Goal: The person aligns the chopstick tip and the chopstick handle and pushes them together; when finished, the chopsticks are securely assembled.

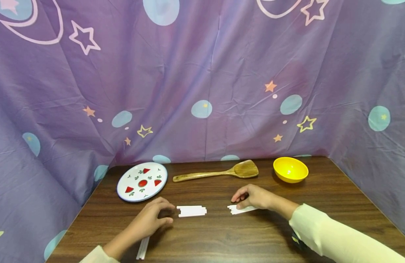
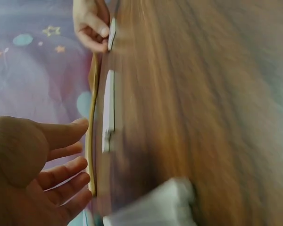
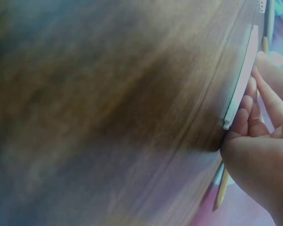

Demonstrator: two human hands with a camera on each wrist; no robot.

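Several white sticks [image 1: 191,211] lie side by side in a flat row mid-table. My left hand [image 1: 155,216] hovers just left of this row, thumb and fingers spread apart with nothing between them. A second bunch of white sticks [image 1: 234,209] lies to the right, partly hidden under my right hand [image 1: 255,197]. The right thumb is at the sticks, and the fingers are bent loosely above them; in the right wrist view the fingers are beside the sticks [image 3: 242,80]. More white sticks [image 1: 143,248] lie near the front left, partly hidden by my left forearm.
Along the back of the wooden table [image 1: 209,241] are a white plate [image 1: 137,188] with red fruit patterns, a wooden spatula [image 1: 202,175] lying crosswise, and a yellow bowl [image 1: 290,170] at the right. A purple patterned curtain [image 1: 176,91] hangs behind them.
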